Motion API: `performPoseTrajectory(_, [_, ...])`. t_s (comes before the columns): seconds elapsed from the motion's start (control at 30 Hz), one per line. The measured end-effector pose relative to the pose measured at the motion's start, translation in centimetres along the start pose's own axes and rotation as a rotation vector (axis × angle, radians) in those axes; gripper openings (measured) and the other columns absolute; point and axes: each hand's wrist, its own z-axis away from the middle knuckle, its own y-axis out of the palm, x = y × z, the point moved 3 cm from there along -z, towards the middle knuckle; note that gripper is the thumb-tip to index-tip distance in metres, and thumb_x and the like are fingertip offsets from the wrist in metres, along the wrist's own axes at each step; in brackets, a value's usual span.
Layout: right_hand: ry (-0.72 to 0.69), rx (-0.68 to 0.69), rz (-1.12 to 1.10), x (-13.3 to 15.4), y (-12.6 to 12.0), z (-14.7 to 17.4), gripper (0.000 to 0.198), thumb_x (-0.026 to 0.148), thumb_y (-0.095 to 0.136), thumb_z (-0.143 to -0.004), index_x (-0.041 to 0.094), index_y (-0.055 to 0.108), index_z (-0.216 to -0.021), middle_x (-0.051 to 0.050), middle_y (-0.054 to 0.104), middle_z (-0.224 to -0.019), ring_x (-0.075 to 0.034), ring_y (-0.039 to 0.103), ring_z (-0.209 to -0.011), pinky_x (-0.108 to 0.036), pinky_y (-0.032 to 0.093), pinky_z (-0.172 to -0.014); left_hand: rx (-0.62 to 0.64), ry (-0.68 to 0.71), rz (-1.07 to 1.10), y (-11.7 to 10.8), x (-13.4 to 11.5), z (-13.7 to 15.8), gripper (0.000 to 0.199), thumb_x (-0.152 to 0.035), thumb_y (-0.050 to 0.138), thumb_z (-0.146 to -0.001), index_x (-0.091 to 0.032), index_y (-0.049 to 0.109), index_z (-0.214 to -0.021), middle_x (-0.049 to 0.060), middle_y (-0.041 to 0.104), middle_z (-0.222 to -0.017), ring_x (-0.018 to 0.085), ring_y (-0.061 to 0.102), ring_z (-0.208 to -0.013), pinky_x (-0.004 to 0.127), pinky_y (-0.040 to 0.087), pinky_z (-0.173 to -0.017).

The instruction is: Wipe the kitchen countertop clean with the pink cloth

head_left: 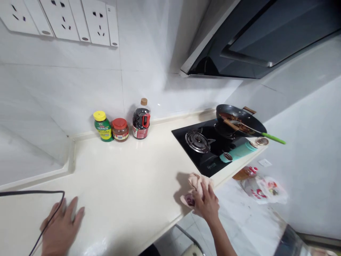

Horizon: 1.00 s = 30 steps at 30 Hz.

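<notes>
My right hand grips a crumpled pale pink cloth at the front edge of the cream countertop, just in front of the stove's near corner. A dark printed patch shows on the cloth by my fingers. At the lower left, my left hand lies on the counter with its fingers spread and nothing in it. A thin black cable crosses in front of that hand.
Along the wall stand a green bottle with a yellow cap, a red-lidded jar and a dark sauce bottle. The black gas stove bears a wok and a teal cylinder. Above hangs a range hood.
</notes>
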Motion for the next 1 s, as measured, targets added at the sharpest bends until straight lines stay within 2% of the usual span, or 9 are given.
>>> performPoseTrajectory(0.13, [-0.028, 0.019, 0.011, 3.4, 1.5, -2.6, 0.065, 0.056, 0.043, -0.096, 0.021, 0.044, -0.151, -0.020, 0.035, -0.155, -0.044, 0.038, -0.138, -0.059, 0.039, -0.105, 0.014, -0.023, 0.017, 0.6, 0.4, 0.1, 0.060, -0.049, 0.031, -0.098, -0.017, 0.052, -0.145, 0.022, 0.042, -0.156, 0.038, 0.035, -0.148, 0.058, 0.036, -0.112])
performPoseTrajectory(0.27, [-0.075, -0.006, 0.024, 6.7, 2.0, -5.2, 0.073, 0.055, 0.053, -0.093, 0.010, 0.042, -0.150, -0.027, 0.031, -0.156, -0.046, 0.028, -0.144, -0.058, 0.032, -0.112, 0.014, -0.046, 0.023, 1.5, 1.0, 0.2, 0.060, -0.051, 0.033, -0.098, -0.019, 0.053, -0.145, 0.020, 0.040, -0.157, 0.039, 0.035, -0.147, 0.059, 0.036, -0.113])
performPoseTrajectory(0.37, [-0.105, -0.010, 0.034, 10.1, 2.3, -8.6, 0.082, 0.059, 0.057, -0.092, 0.004, 0.039, -0.150, -0.033, 0.026, -0.156, -0.050, 0.022, -0.146, -0.061, 0.029, -0.113, -0.023, -0.043, 0.012, 1.8, 1.1, 0.4, 0.060, -0.051, 0.032, -0.098, -0.018, 0.057, -0.142, 0.021, 0.042, -0.156, 0.039, 0.036, -0.146, 0.059, 0.036, -0.113])
performPoseTrajectory(0.57, [-0.231, 0.086, -0.013, 20.2, 2.0, -16.4, 0.069, 0.051, 0.054, -0.099, 0.015, 0.039, -0.155, -0.027, 0.024, -0.160, -0.046, 0.020, -0.148, -0.056, 0.023, -0.117, -0.075, -0.027, -0.033, 1.8, 1.0, 0.9, 0.057, -0.048, 0.033, -0.097, -0.019, 0.063, -0.137, 0.020, 0.048, -0.153, 0.037, 0.036, -0.147, 0.056, 0.034, -0.113])
performPoseTrajectory(0.67, [-0.289, 0.136, -0.055, 26.2, 1.4, -17.6, 0.066, 0.048, 0.046, -0.103, 0.014, 0.034, -0.158, -0.028, 0.019, -0.162, -0.046, 0.015, -0.150, -0.059, 0.018, -0.118, -0.072, -0.008, -0.055, 1.6, 1.1, 1.1, 0.056, -0.046, 0.036, -0.097, -0.018, 0.063, -0.137, 0.021, 0.049, -0.152, 0.037, 0.035, -0.148, 0.056, 0.034, -0.112])
performPoseTrajectory(0.73, [-0.385, 0.184, -0.085, 30.6, 1.1, -16.5, 0.067, 0.048, 0.045, -0.103, 0.013, 0.032, -0.159, -0.028, 0.017, -0.163, -0.045, 0.013, -0.150, -0.060, 0.013, -0.119, -0.065, 0.002, -0.064, 1.6, 1.1, 1.1, 0.055, -0.045, 0.037, -0.097, -0.018, 0.063, -0.138, 0.021, 0.049, -0.152, 0.037, 0.035, -0.148, 0.056, 0.034, -0.111])
performPoseTrajectory(0.8, [-0.521, 0.243, -0.119, 35.2, 0.8, -13.9, 0.070, 0.050, 0.046, -0.102, 0.012, 0.030, -0.160, -0.027, 0.016, -0.164, -0.045, 0.011, -0.151, -0.060, 0.009, -0.120, -0.064, 0.004, -0.067, 1.6, 1.2, 1.2, 0.055, -0.045, 0.038, -0.097, -0.019, 0.063, -0.138, 0.020, 0.049, -0.152, 0.036, 0.036, -0.148, 0.054, 0.035, -0.111])
performPoseTrajectory(0.9, [-0.758, 0.329, -0.182, 41.6, -0.1, -7.7, 0.078, 0.057, 0.046, -0.101, 0.012, 0.026, -0.161, -0.025, 0.011, -0.165, -0.045, 0.008, -0.151, -0.060, 0.006, -0.121, -0.073, -0.003, -0.066, 1.8, 1.4, 1.2, 0.053, -0.046, 0.038, -0.097, -0.021, 0.062, -0.138, 0.017, 0.050, -0.153, 0.035, 0.036, -0.147, 0.053, 0.035, -0.111])
performPoseTrajectory(1.0, [-1.031, 0.393, -0.258, 45.8, -1.5, -0.3, 0.082, 0.063, 0.050, -0.098, 0.018, 0.026, -0.162, -0.019, 0.005, -0.167, -0.042, 0.003, -0.152, -0.058, 0.004, -0.122, -0.111, -0.009, -0.040, 1.9, 1.6, 1.4, 0.054, -0.047, 0.039, -0.097, -0.020, 0.057, -0.140, 0.017, 0.051, -0.152, 0.034, 0.039, -0.146, 0.052, 0.036, -0.111])
